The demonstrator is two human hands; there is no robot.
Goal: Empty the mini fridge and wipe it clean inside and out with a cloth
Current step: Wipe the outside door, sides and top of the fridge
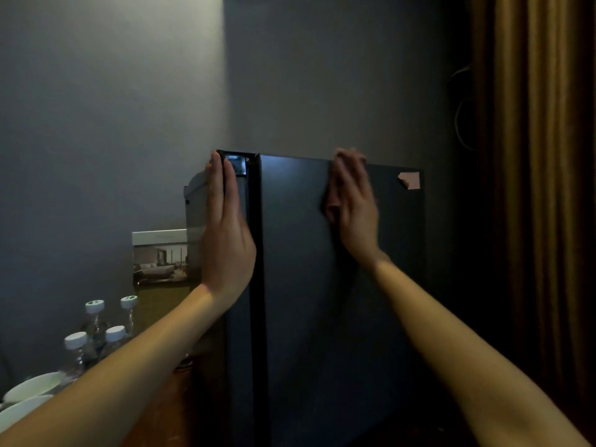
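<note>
Grey wall (96,124) backs mini fridge (306,301), left hand (225,233) and right hand (353,204) flat against it, capped bottles (77,350) beside.

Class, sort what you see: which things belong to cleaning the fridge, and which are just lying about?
Job: mini fridge, left hand, right hand.
Lying about: water bottles, white bowls, picture card, curtain.

Dark mini fridge (306,285) in a dim corner, left hand (225,240) flat with straight fingers against its left edge, right hand (351,204), blurred, flat on its broad face, capped water bottles (96,330) and white bowls (29,388) lower left, brown curtain (541,188) right.
</note>
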